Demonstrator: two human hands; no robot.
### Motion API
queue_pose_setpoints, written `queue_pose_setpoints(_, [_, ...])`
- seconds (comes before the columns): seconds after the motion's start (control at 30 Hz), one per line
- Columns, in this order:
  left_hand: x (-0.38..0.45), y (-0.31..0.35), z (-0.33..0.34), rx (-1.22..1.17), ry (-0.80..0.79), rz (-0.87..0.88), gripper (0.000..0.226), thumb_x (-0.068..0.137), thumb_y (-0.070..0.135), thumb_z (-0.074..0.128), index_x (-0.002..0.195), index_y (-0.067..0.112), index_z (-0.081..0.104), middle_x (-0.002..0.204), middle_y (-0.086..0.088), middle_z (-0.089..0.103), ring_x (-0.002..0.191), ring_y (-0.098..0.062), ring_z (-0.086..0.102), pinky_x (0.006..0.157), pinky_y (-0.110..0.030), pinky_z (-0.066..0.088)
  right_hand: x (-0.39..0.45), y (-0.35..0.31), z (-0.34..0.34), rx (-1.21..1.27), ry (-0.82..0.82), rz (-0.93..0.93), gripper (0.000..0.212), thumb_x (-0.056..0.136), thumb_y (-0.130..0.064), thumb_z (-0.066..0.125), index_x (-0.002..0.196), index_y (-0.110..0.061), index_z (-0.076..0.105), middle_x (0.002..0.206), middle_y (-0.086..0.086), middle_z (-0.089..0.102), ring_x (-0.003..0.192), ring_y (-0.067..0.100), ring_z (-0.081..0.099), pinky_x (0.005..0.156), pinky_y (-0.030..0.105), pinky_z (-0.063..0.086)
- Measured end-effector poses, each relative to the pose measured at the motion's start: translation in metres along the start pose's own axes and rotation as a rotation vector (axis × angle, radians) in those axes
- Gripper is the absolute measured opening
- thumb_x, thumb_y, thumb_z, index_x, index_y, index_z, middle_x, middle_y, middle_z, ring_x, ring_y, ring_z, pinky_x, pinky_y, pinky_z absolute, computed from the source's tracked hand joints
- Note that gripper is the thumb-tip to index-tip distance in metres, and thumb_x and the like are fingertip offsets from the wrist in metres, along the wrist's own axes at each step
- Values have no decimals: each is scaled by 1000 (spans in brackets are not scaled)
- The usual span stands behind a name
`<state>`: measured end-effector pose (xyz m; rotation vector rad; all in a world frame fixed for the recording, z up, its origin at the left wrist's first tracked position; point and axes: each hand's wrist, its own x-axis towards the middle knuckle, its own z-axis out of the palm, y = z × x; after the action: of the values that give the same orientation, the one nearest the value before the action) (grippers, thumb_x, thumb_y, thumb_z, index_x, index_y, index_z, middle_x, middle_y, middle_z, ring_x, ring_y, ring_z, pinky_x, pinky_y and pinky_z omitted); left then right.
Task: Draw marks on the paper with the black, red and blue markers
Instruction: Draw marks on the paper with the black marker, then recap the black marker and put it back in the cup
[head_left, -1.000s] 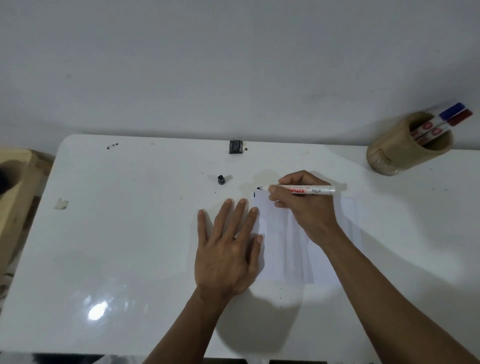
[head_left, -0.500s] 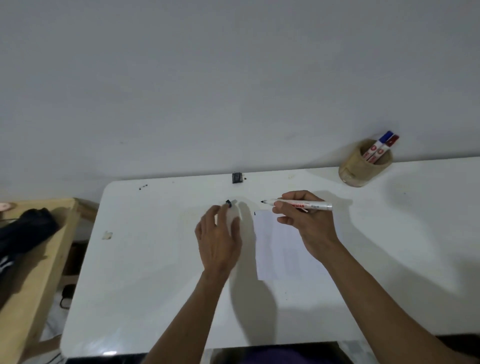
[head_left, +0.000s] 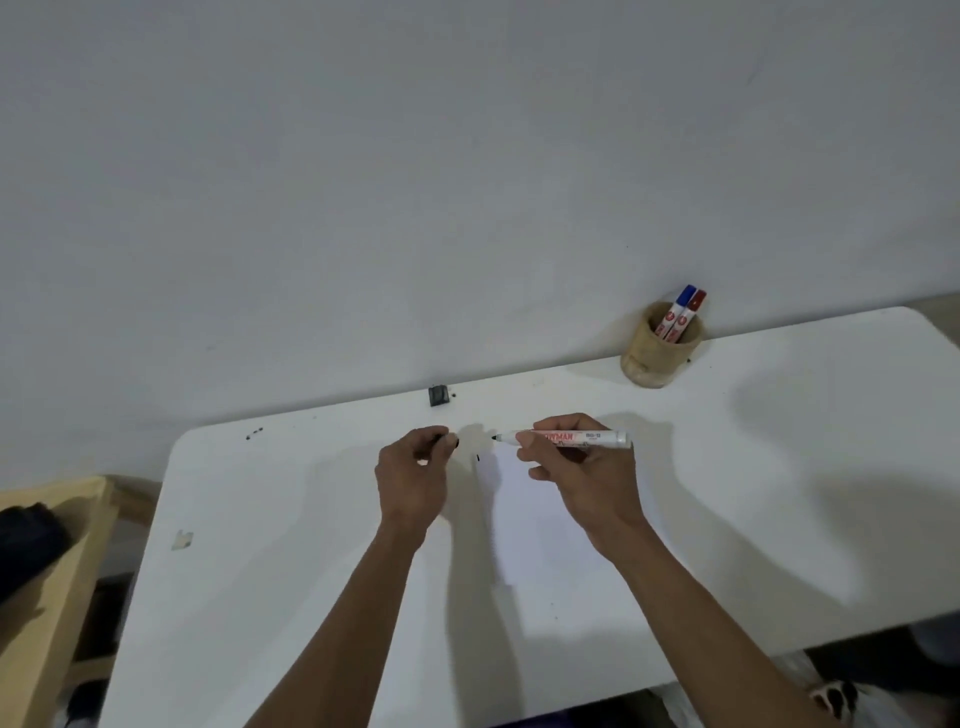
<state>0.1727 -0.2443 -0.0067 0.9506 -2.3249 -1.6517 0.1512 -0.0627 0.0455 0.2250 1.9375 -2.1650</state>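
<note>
White cylindrical marker (head_left: 563, 439), bamboo cup (head_left: 655, 358).

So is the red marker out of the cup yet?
No, the red marker stands in the wooden cup beside the blue marker.

White table (head_left: 270, 597), rounded corners, set against a plain grey wall (head_left: 415, 182). On it: wooden cup (head_left: 657, 358) at the far edge, small dark block (head_left: 438, 395) by the wall, pale scrap (head_left: 182, 539) near the left edge. Wooden furniture (head_left: 47, 597) stands left of the table, dark item (head_left: 26, 545) on top.
</note>
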Motion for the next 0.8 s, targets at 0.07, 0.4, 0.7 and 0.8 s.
queue_pose_setpoints(0.07, [-16, 18, -7, -346, -73, -122, 7, 90, 20, 70, 93, 18, 76, 87, 4, 76, 82, -14, 66, 80, -32, 54, -5, -8, 6, -4, 7, -45, 15, 82, -9, 84, 89, -3, 71, 74, 9, 78, 75, 26, 79, 62, 28, 61])
queue_pose_setpoints(0.4, [-55, 37, -24, -706, -302, -203, 15, 90, 20, 65, 100, 13, 74, 89, 2, 75, 81, -13, 65, 78, -33, 52, -30, -17, 18, -18, -31, -105, 14, 84, -10, 82, 90, -2, 72, 78, 11, 79, 72, 24, 79, 61, 26, 60])
queue_pose_setpoints(0.7, [-66, 41, -8, -496, -412, -112, 14, 88, 20, 70, 98, 14, 77, 88, -1, 76, 80, -12, 66, 79, -33, 53, -37, -13, -7, 11, 55, -47, 7, 86, -13, 79, 87, -6, 77, 83, 11, 80, 74, 26, 77, 66, 32, 59])
queue_pose_setpoints(0.8, [-64, 42, -9, -397, -424, -47, 12, 88, 20, 70, 94, 14, 78, 84, 0, 77, 76, -9, 65, 79, -32, 53, -37, -9, -10, 9, 45, -45, 8, 88, -14, 78, 86, -7, 79, 79, 9, 79, 72, 25, 76, 68, 33, 59])
